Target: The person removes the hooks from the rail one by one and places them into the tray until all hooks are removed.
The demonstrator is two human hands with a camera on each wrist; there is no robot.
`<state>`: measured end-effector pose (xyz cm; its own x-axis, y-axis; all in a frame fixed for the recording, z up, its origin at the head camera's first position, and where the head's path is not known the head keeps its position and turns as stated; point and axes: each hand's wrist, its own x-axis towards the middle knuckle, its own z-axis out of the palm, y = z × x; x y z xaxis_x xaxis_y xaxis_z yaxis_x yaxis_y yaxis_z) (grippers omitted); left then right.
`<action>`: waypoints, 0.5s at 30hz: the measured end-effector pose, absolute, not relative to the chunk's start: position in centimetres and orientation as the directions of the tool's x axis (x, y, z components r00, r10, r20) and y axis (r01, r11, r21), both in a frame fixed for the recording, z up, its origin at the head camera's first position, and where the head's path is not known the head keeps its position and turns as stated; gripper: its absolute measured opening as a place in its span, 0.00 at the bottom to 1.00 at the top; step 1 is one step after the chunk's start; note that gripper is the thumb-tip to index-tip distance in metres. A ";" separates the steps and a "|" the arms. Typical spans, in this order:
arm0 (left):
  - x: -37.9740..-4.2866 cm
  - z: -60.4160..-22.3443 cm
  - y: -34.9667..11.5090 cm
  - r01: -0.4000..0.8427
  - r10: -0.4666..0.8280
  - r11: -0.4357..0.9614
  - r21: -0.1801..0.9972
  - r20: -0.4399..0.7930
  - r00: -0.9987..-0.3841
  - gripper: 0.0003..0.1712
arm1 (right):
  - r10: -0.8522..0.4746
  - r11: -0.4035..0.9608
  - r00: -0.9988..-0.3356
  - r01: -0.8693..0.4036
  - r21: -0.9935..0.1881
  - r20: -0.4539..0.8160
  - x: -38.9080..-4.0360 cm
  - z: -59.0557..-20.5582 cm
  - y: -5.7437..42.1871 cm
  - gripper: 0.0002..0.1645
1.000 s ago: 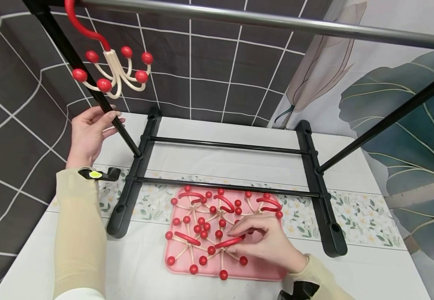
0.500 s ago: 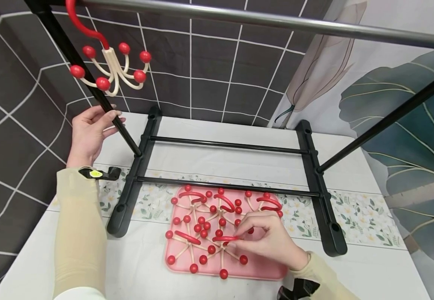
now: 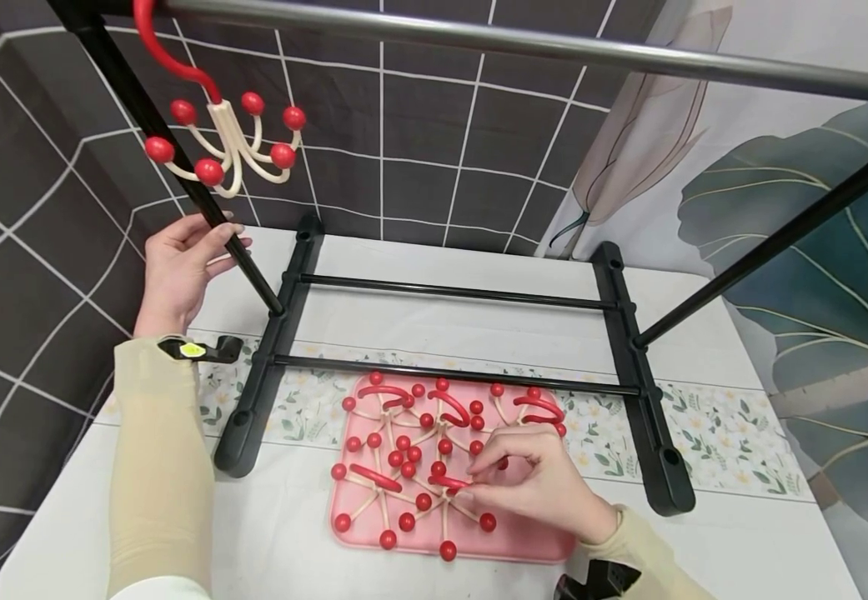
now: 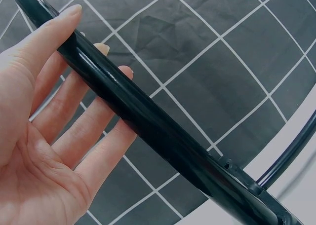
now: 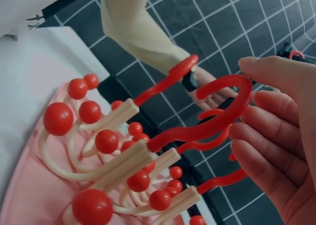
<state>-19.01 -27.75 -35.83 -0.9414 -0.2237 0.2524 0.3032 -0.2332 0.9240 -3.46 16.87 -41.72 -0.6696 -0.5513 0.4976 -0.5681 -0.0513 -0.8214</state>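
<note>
My left hand point(image 3: 182, 262) holds the slanted black pole point(image 4: 143, 111) of a rack, thumb on one side and fingers behind it. Over at the pink tray point(image 3: 512, 542), my right hand point(image 3: 534, 479) pinches the red curved top of a multi-arm hook point(image 5: 232, 111) between thumb and fingertips. That hook has a cream stem and arms ending in red balls, and it still stands on the tray. Several similar hooks point(image 3: 375, 477) share the tray. Another multi-arm hook point(image 3: 231, 142) hangs at the upper left; its upper end runs out of the head view.
A grey metal bar point(image 3: 479, 33) spans the top of the rack. Black feet point(image 3: 651, 433) and thin black crossbars point(image 3: 456, 289) stand on the white table point(image 3: 283, 533). Dark tiled cloth point(image 3: 418, 125) is behind, with a leaf-patterned curtain point(image 3: 801, 225) on the right.
My right fingers have shifted slightly right, and the pinched hook's red top has turned a little. The hanging hook sways slightly. My left hand stays on the pole.
</note>
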 end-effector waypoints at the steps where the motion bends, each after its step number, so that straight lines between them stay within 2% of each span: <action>1: -19.0 -35.8 -27.7 0.302 -0.223 -0.232 0.925 0.252 -0.942 0.13 | -0.550 -0.048 -0.670 -0.571 -0.820 0.499 -3.5 -41.6 16.9 0.17; 6: -18.9 -35.8 -27.7 0.297 -0.222 -0.220 0.929 0.249 -0.943 0.14 | -0.529 -0.026 -0.680 -0.585 -0.811 0.508 -3.8 -40.8 17.3 0.18; 12: -18.9 -35.8 -27.7 0.298 -0.219 -0.223 0.928 0.250 -0.943 0.13 | -0.480 -0.085 -0.642 -0.645 -0.760 0.598 -4.9 -39.6 17.9 0.16; 15: -19.0 -35.8 -27.7 0.300 -0.218 -0.224 0.927 0.252 -0.943 0.13 | -0.452 -0.084 -0.648 -0.653 -0.753 0.613 -5.6 -38.6 18.3 0.17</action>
<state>-18.97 -27.70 -35.78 -0.9427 -0.2184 0.2524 0.3001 -0.2243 0.9272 -5.58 18.30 -38.64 -0.6482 -0.4523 0.6126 -0.6527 -0.0845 -0.7529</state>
